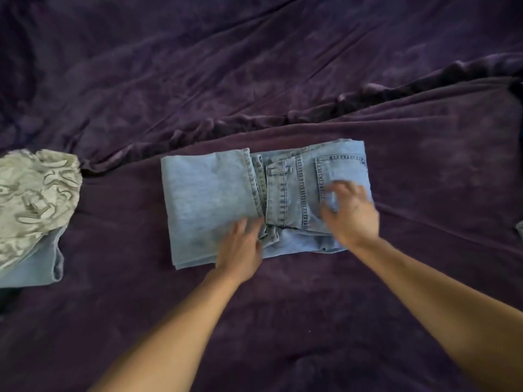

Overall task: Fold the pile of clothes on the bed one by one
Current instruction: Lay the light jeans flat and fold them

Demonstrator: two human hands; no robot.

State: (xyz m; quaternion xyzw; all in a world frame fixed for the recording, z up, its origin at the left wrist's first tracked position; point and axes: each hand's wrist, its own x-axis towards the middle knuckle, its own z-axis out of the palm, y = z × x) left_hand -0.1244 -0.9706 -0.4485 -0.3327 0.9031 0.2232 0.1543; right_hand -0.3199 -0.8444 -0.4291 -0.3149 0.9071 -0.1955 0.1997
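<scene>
A pair of light blue jeans (209, 199) lies folded into a flat rectangle on the purple bedspread (283, 80), waistband and back pocket toward the right. My left hand (240, 247) rests flat on the near edge of the jeans, fingers by the folded hem seam. Blurred by motion, my right hand (351, 213) hovers with fingers spread over the pocket end; whether it touches the denim is unclear.
At the left edge sits a stack: a pale grey-green patterned garment (34, 199) on top of another folded light blue denim piece (36, 267). A ridge of bunched purple cover (311, 111) runs diagonally behind the jeans. A small pale object (519, 230) shows at the right edge.
</scene>
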